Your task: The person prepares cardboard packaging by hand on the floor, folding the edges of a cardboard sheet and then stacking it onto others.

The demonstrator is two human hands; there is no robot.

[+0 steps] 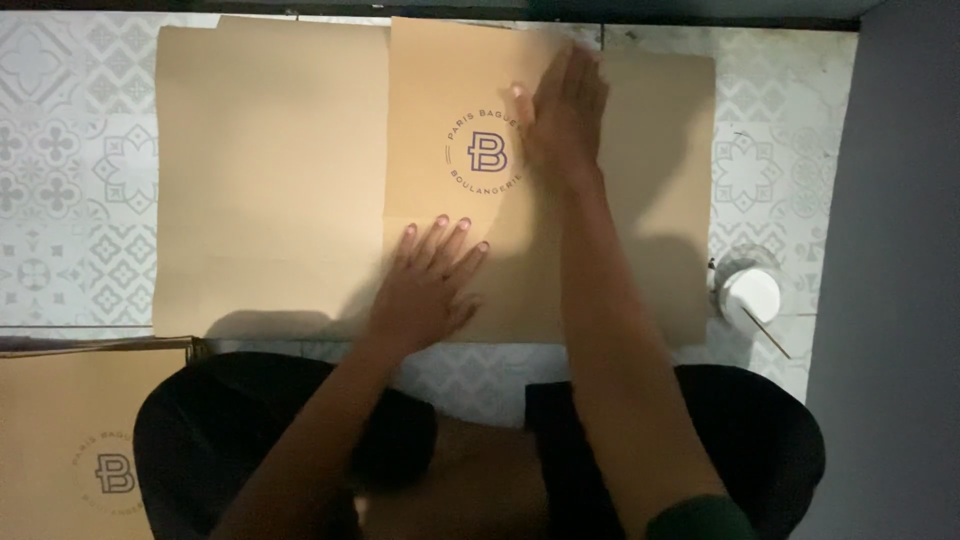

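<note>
Dim room, pale patterned tile floor [70, 190], flat brown cardboard box blank [300, 170] spread across it, left hand [425, 285] pressed on its near edge with fingers splayed, right hand [563, 115] flat on the printed panel with fingers together, small white cup [750, 297] at right, second brown cardboard sheet [70, 440] lower left

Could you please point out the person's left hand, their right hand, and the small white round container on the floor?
Left hand [425, 285], head view, on the back of the hand.
Right hand [562, 115], head view, on the back of the hand.
White round container [750, 297], head view, on its top.

flat tan carton sheet [270, 180] with round dark emblem [487, 153], second sheet [60, 430] lower left
</note>
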